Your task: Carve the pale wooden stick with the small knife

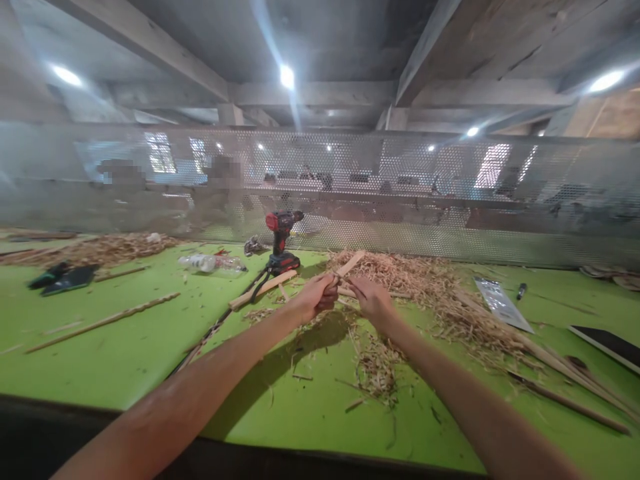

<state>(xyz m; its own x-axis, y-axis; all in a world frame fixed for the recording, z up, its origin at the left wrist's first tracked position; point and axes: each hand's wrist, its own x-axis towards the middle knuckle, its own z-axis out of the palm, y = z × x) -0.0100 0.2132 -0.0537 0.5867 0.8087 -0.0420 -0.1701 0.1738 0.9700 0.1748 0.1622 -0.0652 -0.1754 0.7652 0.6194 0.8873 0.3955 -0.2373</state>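
Observation:
Both arms reach out over a green workbench (125, 353). My left hand (316, 297) is closed round a flat wooden strip (350, 264) that sticks up and to the right from the fist. My right hand (371, 298) is closed just beside it, pinching something thin and dark at the strip's lower part; I cannot make out what it is. Pale wood shavings (425, 287) lie heaped under and behind the hands.
A red and black cordless drill (281, 240) stands upright behind the hands, with a plastic bottle (213, 263) to its left. Long wooden sticks (103, 323) lie left and right. A perforated metal screen (400, 193) bounds the far edge. A dark tablet (607, 345) rests at right.

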